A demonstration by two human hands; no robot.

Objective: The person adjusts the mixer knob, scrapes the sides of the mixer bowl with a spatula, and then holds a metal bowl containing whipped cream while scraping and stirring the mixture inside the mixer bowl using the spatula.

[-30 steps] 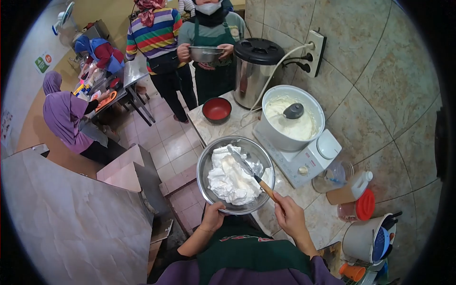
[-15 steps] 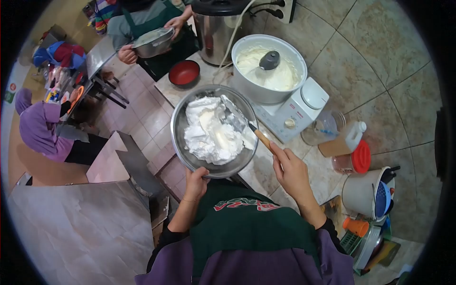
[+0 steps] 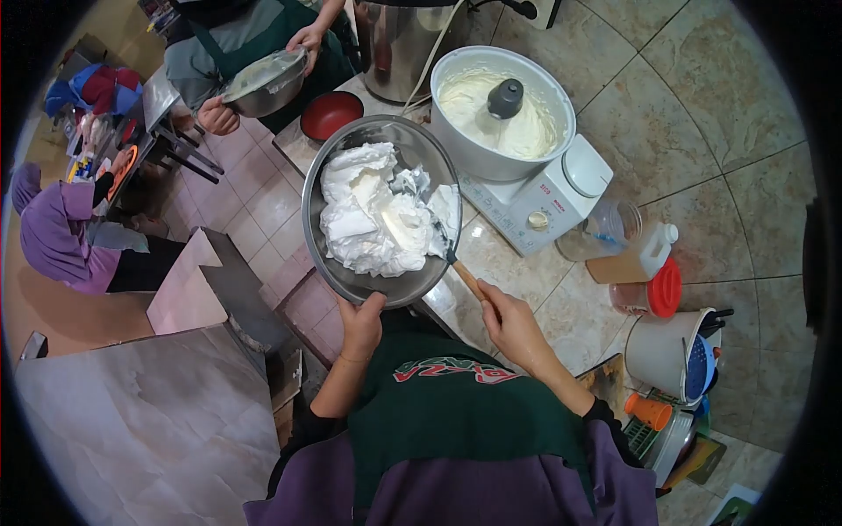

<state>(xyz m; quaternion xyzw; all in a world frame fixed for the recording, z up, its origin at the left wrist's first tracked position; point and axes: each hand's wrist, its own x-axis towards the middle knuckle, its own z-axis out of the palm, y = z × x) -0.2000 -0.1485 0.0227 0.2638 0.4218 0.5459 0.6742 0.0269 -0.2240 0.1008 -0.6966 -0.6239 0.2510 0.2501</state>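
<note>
My left hand (image 3: 360,324) grips the near rim of a steel mixing bowl (image 3: 310,206), thumb over the edge. White whipped cream (image 3: 368,219) is heaped inside it. In my right hand (image 3: 517,329) is a spatula (image 3: 467,279) with a wooden handle. Its blade rests in the cream at the bowl's right side, partly coated and hidden. Just beyond the bowl stands a stand mixer (image 3: 517,210) whose white tub (image 3: 504,167) holds pale cream around a dark grey centre post (image 3: 506,98).
A red bowl (image 3: 331,115) sits by the counter's left edge. To the right are a jug of amber liquid (image 3: 631,254), a red-lidded jar (image 3: 653,289) and a white bucket (image 3: 658,351). Across the counter a person holds another metal bowl (image 3: 263,88). Another person (image 3: 61,228) is at far left.
The bowl has shifted slightly left and up in view. My right hand and the spatula have moved down and left, and the blade is now lower along the cream's right side.
</note>
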